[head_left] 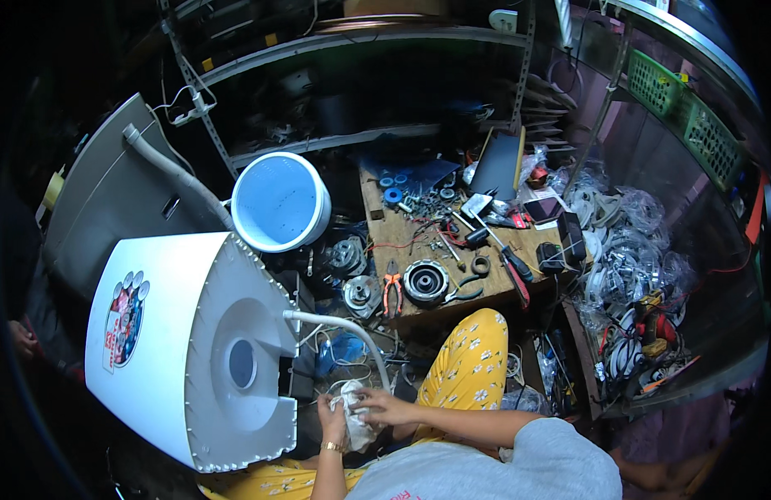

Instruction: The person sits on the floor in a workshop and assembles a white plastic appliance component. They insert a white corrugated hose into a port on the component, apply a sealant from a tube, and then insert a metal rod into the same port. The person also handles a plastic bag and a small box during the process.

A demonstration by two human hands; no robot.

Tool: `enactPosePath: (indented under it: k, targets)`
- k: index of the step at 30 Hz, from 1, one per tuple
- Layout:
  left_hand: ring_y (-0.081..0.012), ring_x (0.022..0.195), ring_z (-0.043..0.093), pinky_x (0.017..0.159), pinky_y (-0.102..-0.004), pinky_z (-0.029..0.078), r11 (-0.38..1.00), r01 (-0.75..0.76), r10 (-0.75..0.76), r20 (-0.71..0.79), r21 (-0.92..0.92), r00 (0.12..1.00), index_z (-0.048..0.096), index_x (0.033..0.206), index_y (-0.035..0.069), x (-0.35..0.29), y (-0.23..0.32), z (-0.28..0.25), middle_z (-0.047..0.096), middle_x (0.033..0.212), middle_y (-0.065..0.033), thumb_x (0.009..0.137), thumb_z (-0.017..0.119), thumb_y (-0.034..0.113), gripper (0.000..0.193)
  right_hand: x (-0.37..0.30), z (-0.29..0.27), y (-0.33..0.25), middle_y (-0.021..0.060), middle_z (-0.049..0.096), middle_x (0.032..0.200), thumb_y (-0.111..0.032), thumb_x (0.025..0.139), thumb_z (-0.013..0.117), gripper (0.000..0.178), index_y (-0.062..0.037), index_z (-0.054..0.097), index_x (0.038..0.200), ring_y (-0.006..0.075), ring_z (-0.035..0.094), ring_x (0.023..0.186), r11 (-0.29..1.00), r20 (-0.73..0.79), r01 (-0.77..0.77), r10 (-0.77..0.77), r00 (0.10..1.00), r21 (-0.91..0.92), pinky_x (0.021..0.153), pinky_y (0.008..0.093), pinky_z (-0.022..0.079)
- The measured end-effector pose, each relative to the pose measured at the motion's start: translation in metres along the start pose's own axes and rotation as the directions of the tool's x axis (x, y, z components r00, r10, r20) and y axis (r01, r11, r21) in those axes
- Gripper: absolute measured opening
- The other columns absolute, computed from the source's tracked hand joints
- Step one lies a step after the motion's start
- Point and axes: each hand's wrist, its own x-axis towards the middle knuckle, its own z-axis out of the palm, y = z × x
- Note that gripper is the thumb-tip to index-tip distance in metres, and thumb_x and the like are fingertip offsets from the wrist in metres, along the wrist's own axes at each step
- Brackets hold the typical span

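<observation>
Low in front of me, a crumpled whitish cloth [360, 433] is between my two hands. My left hand [331, 421], with a gold-coloured watch or bracelet at its wrist, is closed around the cloth's left side. From the right, my right hand [387, 408] presses bent fingers onto the cloth. Anything wrapped inside the folds is hidden. Close by on the left lies a white plastic machine housing [240, 321] with a round opening in its pale underside. A grey hose [344, 322] runs out from it and curves down close to my hands.
Ahead stands a wooden workbench [415, 321] with orange-handled pliers [392, 287], a round black part [425, 282] and screwdrivers. A blue-white basket [281, 202] stands behind the housing, near a dark panel [110, 200]. Bagged parts and cables [631, 242] crowd the right side.
</observation>
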Motion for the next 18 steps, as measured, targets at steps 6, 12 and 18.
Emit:
enactPosePath:
  k: [6, 12, 18]
  targets:
    - [-0.0350, 0.112, 0.046, 0.097, -0.0442, 0.035, 0.843, -0.164, 0.150, 0.069, 0.513, 0.986, 0.061, 0.098, 0.008, -0.002, 0.017, -0.003, 0.053, 0.116, -0.0157, 0.075, 0.068, 0.014, 0.025, 0.011, -0.061, -0.043, 0.0045, 0.064, 0.106, -0.029, 0.093, 0.057, 0.024, -0.0087, 0.063, 0.104, 0.0189, 0.060, 0.098, 0.129, 0.114, -0.186, 0.432, 0.894, 0.974, 0.083, 0.0380, 0.049]
    - [-0.0285, 0.100, 0.058, 0.088, -0.0365, 0.044, 0.884, -0.452, 0.448, 0.055, 0.117, 0.892, 0.065, 0.095, 0.004, -0.017, 0.111, 0.003, 0.062, 0.104, -0.0135, 0.077, 0.067, 0.005, 0.019, 0.011, -0.066, -0.077, 0.0042, 0.063, 0.104, -0.030, 0.094, 0.055, 0.024, -0.0090, 0.062, 0.104, 0.0183, 0.060, 0.098, -0.008, 0.171, -0.182, 0.393, 0.903, 0.983, 0.083, 0.0370, 0.049]
    - [-0.0226, 0.084, 0.063, 0.077, -0.0322, 0.048, 0.825, -0.565, 0.563, 0.063, 0.026, 0.824, 0.067, 0.088, 0.000, -0.029, 0.160, 0.006, 0.066, 0.088, -0.0108, 0.077, 0.069, 0.005, 0.012, 0.010, -0.064, -0.090, 0.0028, 0.063, 0.103, -0.029, 0.095, 0.055, 0.022, -0.0099, 0.062, 0.104, 0.0164, 0.060, 0.096, -0.022, 0.169, -0.175, 0.396, 0.903, 0.984, 0.082, 0.0339, 0.049]
